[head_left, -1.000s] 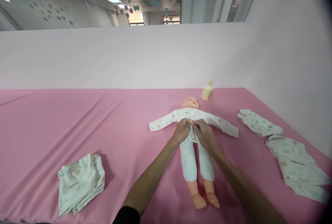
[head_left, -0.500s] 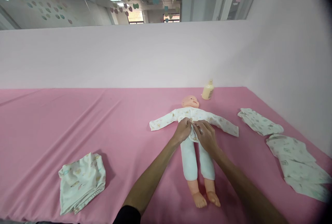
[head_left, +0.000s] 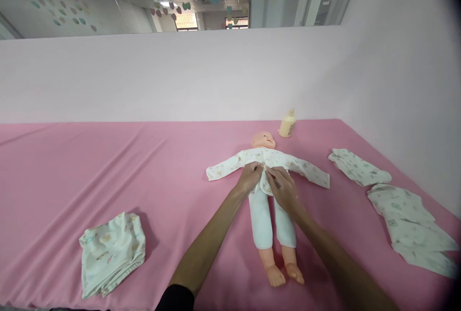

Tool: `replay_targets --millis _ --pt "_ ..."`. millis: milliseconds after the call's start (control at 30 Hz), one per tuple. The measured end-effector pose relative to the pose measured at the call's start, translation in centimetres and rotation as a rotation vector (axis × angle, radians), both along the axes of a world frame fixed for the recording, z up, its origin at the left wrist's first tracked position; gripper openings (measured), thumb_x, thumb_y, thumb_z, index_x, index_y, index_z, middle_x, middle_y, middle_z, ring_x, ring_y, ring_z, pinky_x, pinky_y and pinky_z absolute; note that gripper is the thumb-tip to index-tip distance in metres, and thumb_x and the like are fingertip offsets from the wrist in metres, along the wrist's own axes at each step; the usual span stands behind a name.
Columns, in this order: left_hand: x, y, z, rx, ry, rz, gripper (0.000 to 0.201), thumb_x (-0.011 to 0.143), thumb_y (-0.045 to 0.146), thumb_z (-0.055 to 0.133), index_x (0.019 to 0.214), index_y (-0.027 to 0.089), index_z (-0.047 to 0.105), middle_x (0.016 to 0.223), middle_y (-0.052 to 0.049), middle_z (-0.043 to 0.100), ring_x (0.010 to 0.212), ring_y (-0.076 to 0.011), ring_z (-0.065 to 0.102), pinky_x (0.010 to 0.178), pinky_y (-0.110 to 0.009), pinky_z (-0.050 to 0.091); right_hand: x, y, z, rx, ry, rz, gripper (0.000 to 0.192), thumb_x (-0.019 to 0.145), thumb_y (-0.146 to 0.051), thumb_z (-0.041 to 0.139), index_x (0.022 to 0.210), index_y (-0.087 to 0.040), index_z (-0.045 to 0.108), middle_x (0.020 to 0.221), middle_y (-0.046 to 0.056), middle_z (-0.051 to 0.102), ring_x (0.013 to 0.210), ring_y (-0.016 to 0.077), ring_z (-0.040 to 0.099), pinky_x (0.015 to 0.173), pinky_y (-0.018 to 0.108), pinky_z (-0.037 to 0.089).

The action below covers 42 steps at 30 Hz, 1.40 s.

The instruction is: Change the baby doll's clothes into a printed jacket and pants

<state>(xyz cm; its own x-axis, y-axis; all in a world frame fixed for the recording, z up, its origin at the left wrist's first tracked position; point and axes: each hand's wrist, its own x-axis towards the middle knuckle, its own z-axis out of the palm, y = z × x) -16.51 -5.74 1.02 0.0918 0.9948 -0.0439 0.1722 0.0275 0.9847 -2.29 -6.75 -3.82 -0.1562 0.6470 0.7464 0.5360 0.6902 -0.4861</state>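
A baby doll (head_left: pixel 263 139) lies on its back, its head toward the wall and its bare feet toward me. It wears a white patterned baby shirt (head_left: pixel 234 161) with long sleeves stretched out to both sides, and its legs are covered in plain white. My left hand (head_left: pixel 251 176) pinches the shirt's front at the middle of the chest. Close beside it, my right hand (head_left: pixel 283 187) grips the other side of the same front opening. The fingertips of both hands nearly meet; the fastening between them is too small to make out.
A pink sheet (head_left: pixel 173 176) covers the surface. A folded patterned cloth (head_left: pixel 113 253) lies at the front left. To the right are a folded white garment (head_left: pixel 360 167) and a larger patterned garment (head_left: pixel 410 227). A pale yellow pump bottle (head_left: pixel 287 124) stands near the white wall (head_left: pixel 173 80).
Both hands stay at the shirt's front, with only slight finger movement. The whole view has shifted a little; the doll and cloths lie as before.
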Motion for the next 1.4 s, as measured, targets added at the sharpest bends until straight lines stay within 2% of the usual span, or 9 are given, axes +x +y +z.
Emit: replay_targets --millis 200,367,533,667,733,933,1133,1233,1400 --pt "-0.8 0.0 0.4 -0.073 -0.017 -0.107 0.034 0.087 0.043 0.053 0.068 0.017 0.044 0.061 0.004 0.039 0.054 -0.0077 0.031 0.052 -0.023 0.022 -0.1 -0.4 0.7 -0.175 0.164 -0.042 0.02 0.098 -0.03 0.052 0.108 -0.022 0.067 0.101 0.006 0.067 0.091 0.0193 0.062 0.083 0.036 0.051" --pt "-1.3 0.1 0.4 -0.063 -0.044 -0.19 0.03 0.085 0.042 0.054 0.071 0.016 0.048 0.064 0.004 0.042 0.056 -0.0075 0.033 0.053 -0.022 0.024 -0.3 -0.3 0.7 -0.198 0.215 -0.008 0.019 0.097 -0.031 0.053 0.106 -0.023 0.068 0.1 0.006 0.068 0.093 0.0191 0.063 0.084 0.036 0.051" --pt "-1.3 0.1 0.6 -0.022 0.038 -0.194 0.03 0.087 0.039 0.049 0.067 0.018 0.042 0.062 0.005 0.037 0.055 -0.008 0.031 0.053 -0.023 0.025 -0.3 -0.6 0.7 -0.273 0.245 0.003 0.019 0.096 -0.033 0.055 0.104 -0.023 0.069 0.098 0.004 0.068 0.09 0.0183 0.063 0.082 0.034 0.049" --pt "-0.9 -0.1 1.1 0.027 0.132 -0.142 0.024 0.086 0.03 0.045 0.066 0.018 0.043 0.065 0.004 0.044 0.06 -0.0097 0.038 0.058 -0.023 0.032 -0.5 -0.9 0.9 -0.353 0.253 -0.029 0.02 0.095 -0.035 0.055 0.099 -0.022 0.069 0.095 0.004 0.068 0.087 0.0185 0.062 0.079 0.033 0.048" --pt "-0.7 -0.2 1.1 0.039 0.156 -0.122 0.023 0.086 0.028 0.044 0.066 0.018 0.044 0.067 0.003 0.046 0.061 -0.0104 0.04 0.06 -0.024 0.034 -0.6 -1.0 0.9 -0.351 0.246 -0.058 0.02 0.095 -0.036 0.055 0.095 -0.022 0.069 0.093 0.004 0.069 0.084 0.0186 0.062 0.077 0.033 0.049" --pt "-0.5 -0.2 0.9 0.049 0.194 -0.104 0.023 0.088 0.028 0.043 0.068 0.019 0.041 0.07 0.002 0.046 0.065 -0.0111 0.041 0.061 -0.025 0.033 -1.2 -1.1 0.1 -0.204 0.202 -0.127 0.02 0.095 -0.033 0.053 0.094 -0.021 0.069 0.091 0.007 0.07 0.084 0.0208 0.064 0.076 0.036 0.051" --pt "-0.8 -0.3 1.0 -0.004 0.11 -0.16 0.022 0.087 0.033 0.046 0.071 0.018 0.046 0.068 0.003 0.046 0.061 -0.0101 0.038 0.056 -0.024 0.031 -1.2 -1.4 0.0 -0.404 0.388 -0.027 0.025 0.094 -0.037 0.055 0.106 -0.022 0.07 0.103 0.008 0.07 0.093 0.0211 0.066 0.081 0.037 0.053" --pt "-1.0 -0.1 1.0 -0.007 0.084 -0.165 0.023 0.086 0.035 0.048 0.072 0.016 0.049 0.069 0.002 0.047 0.061 -0.0098 0.039 0.056 -0.024 0.031 -1.1 -1.6 0.5 -0.438 0.404 0.002 0.027 0.094 -0.038 0.055 0.108 -0.021 0.069 0.107 0.008 0.069 0.097 0.0212 0.065 0.085 0.037 0.053" --pt "-2.8 -0.4 2.0 -0.025 0.128 -0.301 0.02 0.085 0.036 0.051 0.084 0.016 0.055 0.073 0.002 0.049 0.063 -0.0101 0.041 0.059 -0.024 0.032 -0.8 -1.9 1.0 -0.51 0.408 -0.05 0.026 0.091 -0.04 0.057 0.105 -0.019 0.064 0.096 0.006 0.067 0.086 0.0199 0.063 0.08 0.037 0.052"
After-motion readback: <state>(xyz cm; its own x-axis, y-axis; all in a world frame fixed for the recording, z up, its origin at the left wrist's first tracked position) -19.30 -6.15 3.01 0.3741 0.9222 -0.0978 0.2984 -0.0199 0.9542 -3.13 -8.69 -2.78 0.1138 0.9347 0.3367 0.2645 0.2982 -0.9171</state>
